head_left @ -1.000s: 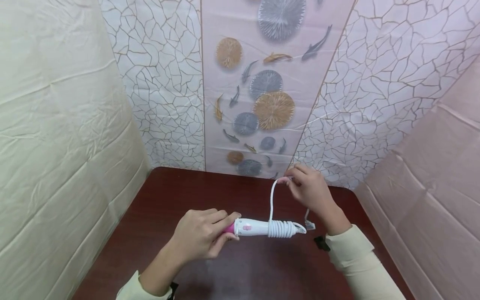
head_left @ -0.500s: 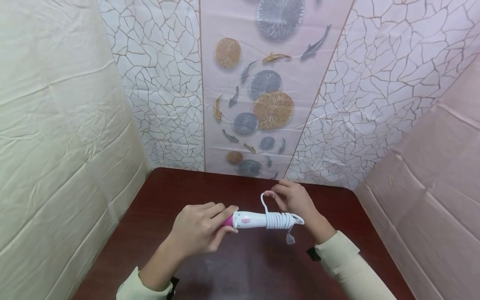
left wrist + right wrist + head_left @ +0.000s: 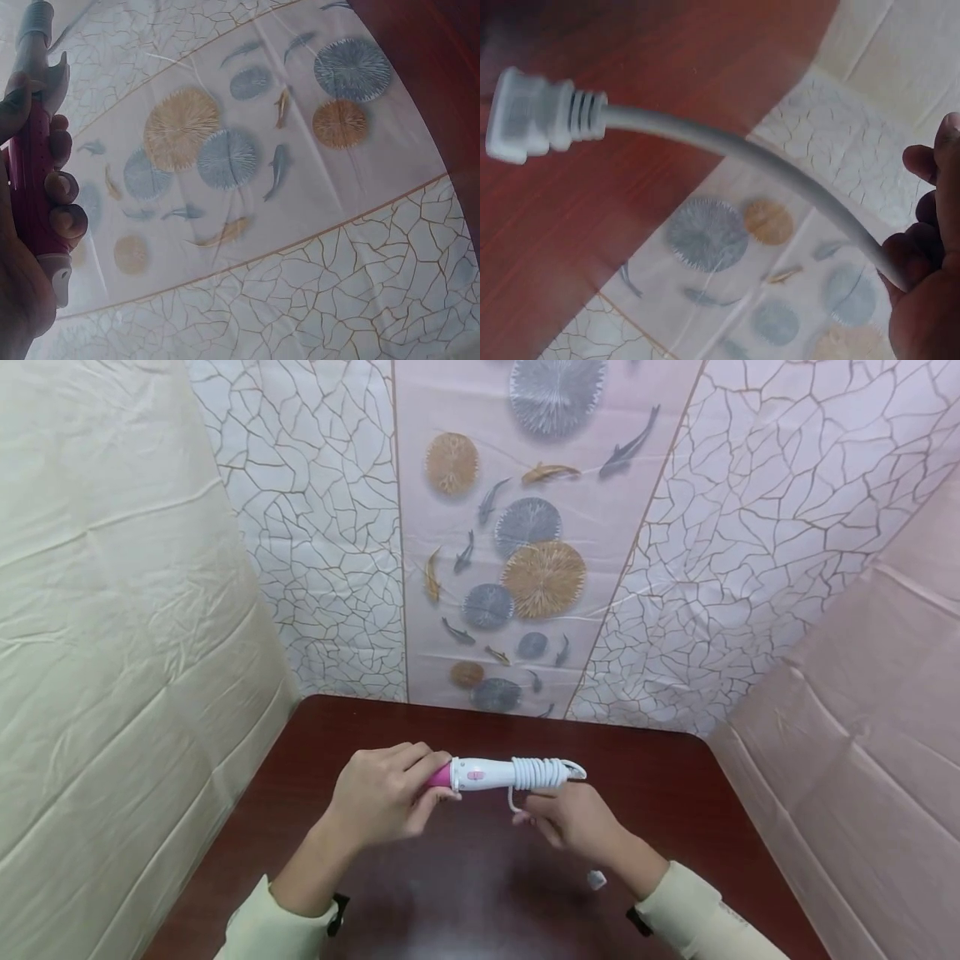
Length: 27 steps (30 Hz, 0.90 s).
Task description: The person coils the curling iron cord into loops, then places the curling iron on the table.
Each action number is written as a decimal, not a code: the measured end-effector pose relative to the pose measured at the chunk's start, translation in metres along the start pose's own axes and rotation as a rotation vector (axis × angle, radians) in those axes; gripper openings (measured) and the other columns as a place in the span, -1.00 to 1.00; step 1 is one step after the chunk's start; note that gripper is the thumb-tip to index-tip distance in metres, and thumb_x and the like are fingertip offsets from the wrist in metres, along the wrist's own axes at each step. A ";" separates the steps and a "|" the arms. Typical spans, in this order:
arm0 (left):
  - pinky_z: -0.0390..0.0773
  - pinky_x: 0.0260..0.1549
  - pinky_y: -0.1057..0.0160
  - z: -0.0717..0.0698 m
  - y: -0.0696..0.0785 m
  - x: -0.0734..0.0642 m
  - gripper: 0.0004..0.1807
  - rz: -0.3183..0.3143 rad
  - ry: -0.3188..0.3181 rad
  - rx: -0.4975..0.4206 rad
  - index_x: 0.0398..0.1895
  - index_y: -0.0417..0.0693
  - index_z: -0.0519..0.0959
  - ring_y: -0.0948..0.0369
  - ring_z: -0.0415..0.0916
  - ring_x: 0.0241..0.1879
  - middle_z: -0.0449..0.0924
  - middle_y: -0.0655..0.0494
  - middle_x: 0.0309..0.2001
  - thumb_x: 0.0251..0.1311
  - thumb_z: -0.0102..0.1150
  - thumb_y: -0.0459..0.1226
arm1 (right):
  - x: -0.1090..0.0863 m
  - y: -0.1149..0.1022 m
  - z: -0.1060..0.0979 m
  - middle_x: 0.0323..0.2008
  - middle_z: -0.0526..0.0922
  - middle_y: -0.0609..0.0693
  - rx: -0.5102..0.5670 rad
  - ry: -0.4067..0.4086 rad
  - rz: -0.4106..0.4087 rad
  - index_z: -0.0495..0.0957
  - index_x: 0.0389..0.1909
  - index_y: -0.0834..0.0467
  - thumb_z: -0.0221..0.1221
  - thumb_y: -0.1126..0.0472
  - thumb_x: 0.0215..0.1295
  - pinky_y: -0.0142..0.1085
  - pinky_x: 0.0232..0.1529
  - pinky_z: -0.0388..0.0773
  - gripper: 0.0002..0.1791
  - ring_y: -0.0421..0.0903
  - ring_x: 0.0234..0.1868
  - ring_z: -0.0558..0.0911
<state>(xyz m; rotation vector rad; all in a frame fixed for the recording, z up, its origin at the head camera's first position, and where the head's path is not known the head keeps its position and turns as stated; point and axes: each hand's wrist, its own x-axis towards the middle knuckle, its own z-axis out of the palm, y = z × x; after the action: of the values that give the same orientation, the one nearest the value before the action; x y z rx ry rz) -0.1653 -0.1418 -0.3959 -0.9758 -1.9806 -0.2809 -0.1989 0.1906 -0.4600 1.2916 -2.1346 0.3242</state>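
A pink and white hair styling iron is held level above the table. My left hand grips its pink end; in the left wrist view the fingers curl round the magenta body. Several turns of white cord circle the white handle at the right. Just below those coils, my right hand holds the free length of cord. Out of that hand, in the right wrist view, the cord runs to a white plug, which hangs loose. Part of the cord is hidden behind the right hand.
The dark red-brown table lies beneath both hands. A patterned sheet with printed fish and discs hangs behind it. Pale cloth walls stand at the left and right.
My right hand has come down from above the handle to below it, bringing the cord round. The iron has shifted slightly up and left in view. My left hand keeps its grip.
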 end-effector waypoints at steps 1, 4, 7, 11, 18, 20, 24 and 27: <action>0.65 -0.57 0.22 0.001 -0.001 0.000 -0.46 -0.004 -0.002 0.001 -0.03 -0.03 0.77 0.25 0.69 -0.41 0.76 0.18 -0.29 0.63 -0.02 0.17 | -0.001 -0.004 0.000 -0.49 0.60 -0.23 -0.005 0.014 -0.048 0.60 -0.47 -0.04 0.37 0.26 0.39 -0.48 -0.56 0.33 -0.77 -0.38 -0.54 0.47; 0.63 -0.59 0.24 0.003 -0.004 0.001 -0.53 -0.011 -0.016 0.004 -0.03 -0.02 0.78 0.26 0.67 -0.42 0.76 0.20 -0.28 0.56 0.11 0.14 | -0.002 -0.015 -0.005 -0.45 0.45 -0.18 -0.041 0.033 -0.164 0.55 -0.47 -0.01 0.15 0.11 0.69 -0.50 -0.55 0.35 -0.62 -0.32 -0.49 0.42; 0.59 -0.61 0.26 0.005 -0.006 0.001 -0.60 -0.020 -0.026 0.005 -0.02 -0.01 0.78 0.27 0.65 -0.43 0.75 0.22 -0.29 0.44 0.27 0.09 | -0.002 -0.027 -0.013 -0.39 0.47 -0.17 -0.081 0.020 -0.237 0.60 -0.36 0.00 -0.06 0.12 0.76 -0.49 -0.55 0.35 -0.60 -0.23 -0.46 0.38; 0.55 -0.64 0.27 0.009 -0.011 0.000 -0.63 -0.033 -0.037 0.011 -0.03 -0.01 0.79 0.29 0.60 -0.45 0.72 0.23 -0.32 0.31 0.40 0.04 | 0.001 -0.036 -0.029 -0.31 0.53 -0.15 -0.107 0.000 -0.313 0.67 -0.17 0.06 -0.20 0.36 0.46 -0.46 -0.51 0.26 -0.58 -0.18 -0.41 0.40; 0.49 -0.67 0.29 0.018 -0.013 -0.005 -0.62 -0.036 -0.059 0.024 -0.05 0.02 0.80 0.29 0.58 -0.48 0.71 0.23 -0.34 0.15 0.54 0.00 | 0.016 -0.035 -0.064 -0.25 0.66 -0.06 -0.165 0.124 -0.425 0.74 -0.06 0.18 -0.08 0.38 0.47 -0.37 -0.43 0.49 -0.62 -0.08 -0.33 0.54; 0.49 -0.67 0.29 0.021 -0.012 -0.007 -0.62 -0.033 -0.064 0.022 -0.05 0.03 0.80 0.29 0.58 -0.47 0.71 0.24 -0.35 0.14 0.54 -0.01 | 0.022 -0.033 -0.073 -0.26 0.70 -0.02 -0.177 0.163 -0.434 0.75 -0.05 0.21 -0.05 0.38 0.49 -0.33 -0.39 0.58 -0.63 -0.05 -0.32 0.58; 0.47 -0.67 0.30 0.026 -0.008 -0.009 -0.62 -0.023 -0.076 0.015 -0.04 0.05 0.80 0.30 0.57 -0.48 0.70 0.24 -0.35 0.15 0.53 0.02 | 0.034 -0.028 -0.088 -0.28 0.71 0.03 -0.189 0.217 -0.397 0.76 -0.09 0.26 -0.03 0.40 0.46 -0.29 -0.40 0.62 -0.66 -0.03 -0.35 0.60; 0.43 -0.67 0.33 0.028 -0.005 -0.010 -0.62 -0.009 -0.081 0.006 -0.05 0.05 0.80 0.31 0.53 -0.50 0.67 0.25 -0.37 0.18 0.52 0.04 | 0.042 -0.023 -0.093 -0.30 0.68 0.02 -0.179 0.243 -0.346 0.75 -0.11 0.28 -0.06 0.44 0.35 -0.32 -0.47 0.53 -0.62 -0.06 -0.39 0.55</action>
<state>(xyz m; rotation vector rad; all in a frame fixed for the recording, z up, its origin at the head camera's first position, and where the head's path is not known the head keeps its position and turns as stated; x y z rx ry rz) -0.1834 -0.1354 -0.4197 -0.9886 -2.0586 -0.2430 -0.1581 0.1962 -0.3640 1.4071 -1.6638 0.1328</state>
